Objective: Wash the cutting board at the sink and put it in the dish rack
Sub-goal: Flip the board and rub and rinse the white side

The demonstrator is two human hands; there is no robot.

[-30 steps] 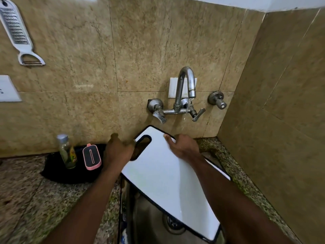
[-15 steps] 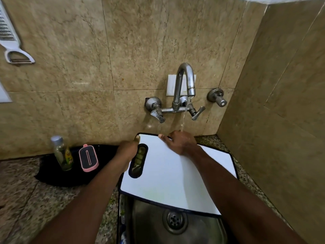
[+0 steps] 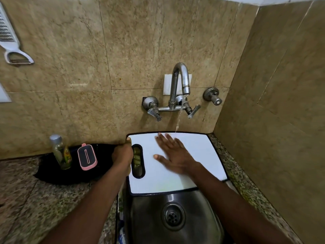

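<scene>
From the head camera, the cutting board (image 3: pixel 175 166) lies roughly level across the far half of the sink (image 3: pixel 175 217), its far edge close to the tiled wall (image 3: pixel 123 50). The board is white with a black rim and a long handle slot near its left edge.

The left hand (image 3: pixel 122 155) is clenched on the board's left edge, fingers wrapped through the handle slot and the thumb up near the far left corner. The right hand (image 3: pixel 173 156) is spread flat, palm down, on the board's white face, grasping nothing; its outline is slightly blurred.

A thin stream of water falls from the tap (image 3: pixel 179 88) and lands on the far edge of the board, just beyond the right hand's fingertips. In the bare near part of the sink the drain (image 3: pixel 173 216) shows.

On the speckled bench (image 3: pixel 35 208) to the left lies a dark cloth (image 3: pixel 70 175). A small bottle (image 3: pixel 60 152) stands upright at its near edge, and a pink and black scrubber (image 3: pixel 87 156) sits just beside the bottle. A white grater (image 3: pixel 10 39) hangs on the wall at far left.
</scene>
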